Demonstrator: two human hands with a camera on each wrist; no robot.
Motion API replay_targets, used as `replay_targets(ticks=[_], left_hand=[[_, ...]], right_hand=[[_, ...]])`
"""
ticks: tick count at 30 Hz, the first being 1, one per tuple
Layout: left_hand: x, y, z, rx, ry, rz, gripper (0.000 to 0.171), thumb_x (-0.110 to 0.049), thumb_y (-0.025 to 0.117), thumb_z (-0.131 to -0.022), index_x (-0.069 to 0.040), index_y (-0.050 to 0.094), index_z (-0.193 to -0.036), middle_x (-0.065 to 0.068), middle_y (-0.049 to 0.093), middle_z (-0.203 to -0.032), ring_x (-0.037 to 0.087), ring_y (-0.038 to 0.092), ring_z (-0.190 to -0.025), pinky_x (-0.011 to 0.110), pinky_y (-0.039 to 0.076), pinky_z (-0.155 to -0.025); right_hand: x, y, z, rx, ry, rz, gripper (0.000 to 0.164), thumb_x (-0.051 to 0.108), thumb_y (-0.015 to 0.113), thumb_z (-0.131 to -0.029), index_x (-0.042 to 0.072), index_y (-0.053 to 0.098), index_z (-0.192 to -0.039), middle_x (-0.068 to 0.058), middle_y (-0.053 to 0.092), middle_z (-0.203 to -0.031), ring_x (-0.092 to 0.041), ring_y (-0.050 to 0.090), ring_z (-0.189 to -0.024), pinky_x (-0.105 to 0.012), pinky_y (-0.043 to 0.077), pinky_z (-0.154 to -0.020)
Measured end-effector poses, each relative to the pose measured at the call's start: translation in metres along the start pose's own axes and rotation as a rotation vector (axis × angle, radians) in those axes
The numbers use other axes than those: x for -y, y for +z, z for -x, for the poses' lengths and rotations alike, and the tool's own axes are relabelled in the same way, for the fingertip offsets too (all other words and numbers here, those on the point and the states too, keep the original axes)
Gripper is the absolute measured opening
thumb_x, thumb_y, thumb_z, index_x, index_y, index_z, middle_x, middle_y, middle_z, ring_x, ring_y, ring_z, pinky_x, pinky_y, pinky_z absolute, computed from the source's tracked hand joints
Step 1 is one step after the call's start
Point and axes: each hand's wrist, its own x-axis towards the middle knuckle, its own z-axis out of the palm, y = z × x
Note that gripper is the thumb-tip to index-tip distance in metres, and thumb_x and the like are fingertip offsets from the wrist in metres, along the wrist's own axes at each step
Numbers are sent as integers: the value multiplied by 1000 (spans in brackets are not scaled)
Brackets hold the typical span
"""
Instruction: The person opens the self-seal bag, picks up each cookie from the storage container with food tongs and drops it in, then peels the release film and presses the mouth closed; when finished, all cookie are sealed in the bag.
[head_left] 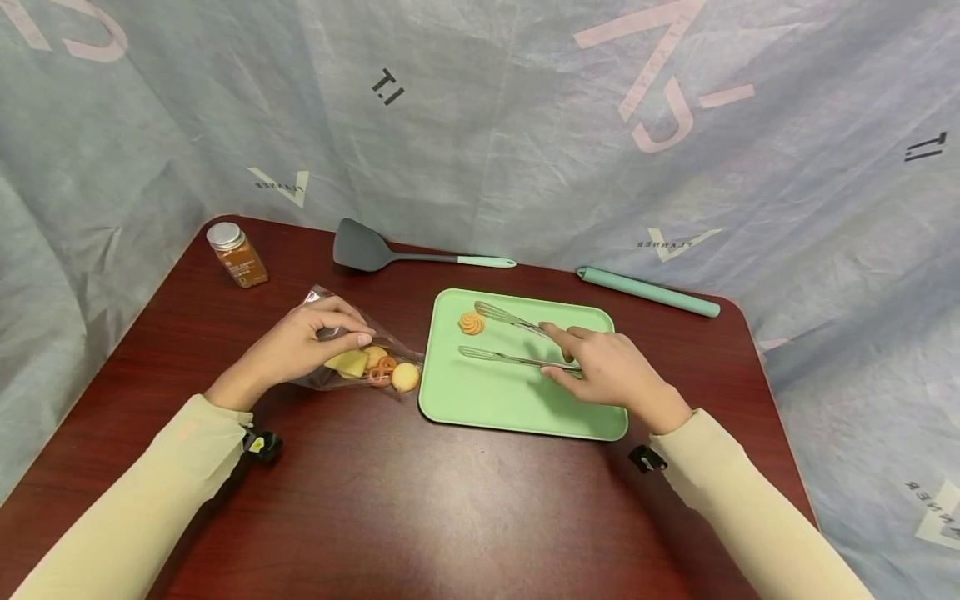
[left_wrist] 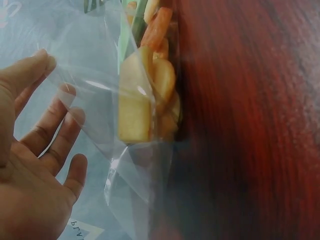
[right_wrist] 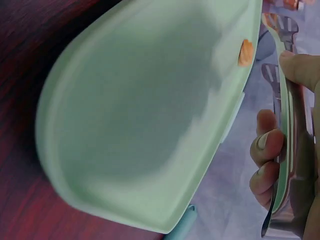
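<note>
Sleeves (head_left: pixel 112 517) in pale yellow reach up over the table (head_left: pixel 450 517) from its near side. Out of the left one, the left hand (head_left: pixel 300 340) pinches the edge of a clear bag (head_left: pixel 390 342) between thumb and forefinger, its other fingers loosely bent and apart. Biscuits (head_left: pixel 405 377) lie in the bag, just left of the green tray (head_left: pixel 480 404). Over that tray the right hand (head_left: pixel 611 367) grasps metal tongs (head_left: pixel 480 352), thumb and fingers on opposite arms, the tips spread wide with nothing between them. One cookie (head_left: pixel 471 323) sits near the tray's far left corner, below the tongs.
</note>
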Motion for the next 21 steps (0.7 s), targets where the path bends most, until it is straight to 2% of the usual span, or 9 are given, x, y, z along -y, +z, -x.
replay_targets(ticks=[7,14,21], left_hand=[[0,0,1,8,3,25,11,-15,76,-95,-21,81,-102,-6,67,-105,13,61,-102,39,48,-84],[2,1,2,10,-20,12,10,-17,76,-95,-16,81,-103,-7,66,-105,13,60,-104,40,48,-84],[3,1,3,9,-23,-6,12,-17,76,-95,-12,81,-104,-7,66,-104,13,59,-104,42,48,-85]], right_hand=[[-2,4,0,32,32,13,62,50,67,-95,14,56,-145,5,60,-80,-6,49,-51,-30,37,-42],[-3,8,-5,52,56,25,63,50,65,-96,13,54,-146,4,61,-81,-7,49,-51,-31,38,-42],[-2,13,-12,48,54,52,61,50,63,-97,13,56,-145,7,55,-76,-9,48,-52,-35,41,-44]])
